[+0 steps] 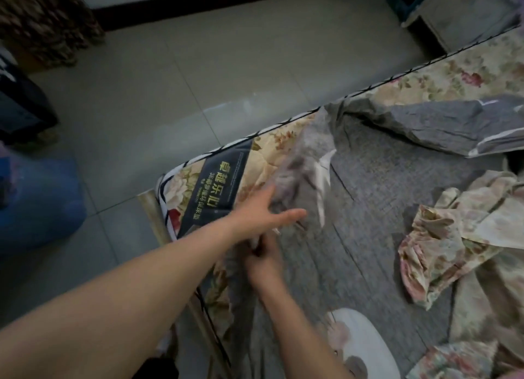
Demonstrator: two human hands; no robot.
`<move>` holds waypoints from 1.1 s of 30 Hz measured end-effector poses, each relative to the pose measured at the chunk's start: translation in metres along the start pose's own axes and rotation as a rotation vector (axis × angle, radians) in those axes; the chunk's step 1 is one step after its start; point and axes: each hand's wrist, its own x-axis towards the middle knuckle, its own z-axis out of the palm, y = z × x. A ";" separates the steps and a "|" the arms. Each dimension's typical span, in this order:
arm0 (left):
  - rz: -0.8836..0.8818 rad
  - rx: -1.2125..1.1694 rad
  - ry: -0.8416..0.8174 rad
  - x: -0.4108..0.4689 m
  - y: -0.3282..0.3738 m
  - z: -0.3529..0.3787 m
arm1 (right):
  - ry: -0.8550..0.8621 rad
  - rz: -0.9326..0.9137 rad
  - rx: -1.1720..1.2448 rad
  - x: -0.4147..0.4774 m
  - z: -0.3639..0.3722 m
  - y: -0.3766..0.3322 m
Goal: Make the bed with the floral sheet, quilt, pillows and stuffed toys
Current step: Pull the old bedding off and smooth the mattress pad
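A grey sheet point(377, 186) lies crumpled over the floral mattress point(442, 75). Its corner point(309, 157) is lifted and blurred near the mattress corner, where a dark label point(218, 186) shows. My left hand point(263, 211) reaches over that corner with fingers spread, touching the grey cloth. My right hand point(263, 254) sits just below it, fingers closed on the grey sheet's edge. A crumpled floral sheet point(453, 234) is heaped at the right. A white stuffed toy point(365, 347) lies at the bottom edge.
Tiled floor point(175, 95) lies left of the bed. A blue bundle point(39, 203) and a dark bag point(19, 109) sit on the floor at the left. A curtain point(45, 18) hangs at top left; a cabinet point(465, 13) stands top right.
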 end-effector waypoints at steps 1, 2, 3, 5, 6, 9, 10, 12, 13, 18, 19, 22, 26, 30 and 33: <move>0.010 -0.011 0.077 -0.001 -0.001 -0.023 | -0.066 -0.076 -0.189 0.001 0.020 -0.008; -0.006 -0.010 0.193 -0.001 -0.006 -0.045 | -0.129 -0.175 -0.401 0.004 0.034 -0.011; -0.062 0.021 0.351 -0.004 -0.018 -0.074 | -0.190 -0.301 -0.560 0.010 0.052 -0.014; -0.255 0.077 0.714 -0.017 -0.047 -0.115 | -0.315 -0.440 -0.736 0.019 0.072 -0.020; -0.363 0.071 0.855 -0.025 -0.065 -0.128 | -0.356 -0.504 -0.802 0.023 0.081 -0.022; -0.588 0.000 1.032 -0.045 -0.113 -0.147 | -0.443 -0.615 -0.948 0.025 0.114 -0.009; -0.617 -0.056 1.045 -0.043 -0.122 -0.146 | -0.450 -0.607 -0.968 0.024 0.120 -0.004; -0.686 -0.181 1.053 -0.030 -0.134 -0.145 | -0.475 -0.531 -0.990 0.028 0.130 0.008; -0.735 -0.252 1.055 -0.024 -0.139 -0.146 | -0.501 -0.476 -1.024 0.030 0.134 0.016; -0.787 -0.172 0.991 -0.010 -0.162 -0.163 | -0.636 -0.335 -1.047 0.023 0.146 0.046; -0.745 0.015 1.011 -0.012 -0.166 -0.165 | -0.611 -0.342 -0.983 0.015 0.145 0.052; -0.338 0.717 0.840 -0.016 -0.169 -0.153 | -0.259 -0.389 -0.934 -0.006 0.136 0.064; -0.335 0.731 0.133 -0.012 -0.191 -0.126 | -0.095 -0.114 -1.151 -0.022 0.138 0.081; -0.379 0.674 0.072 0.000 -0.196 -0.123 | -0.421 -0.030 -1.233 -0.001 0.130 0.100; -0.434 0.735 0.030 -0.003 -0.183 -0.129 | -0.554 0.086 -1.157 0.003 0.119 0.080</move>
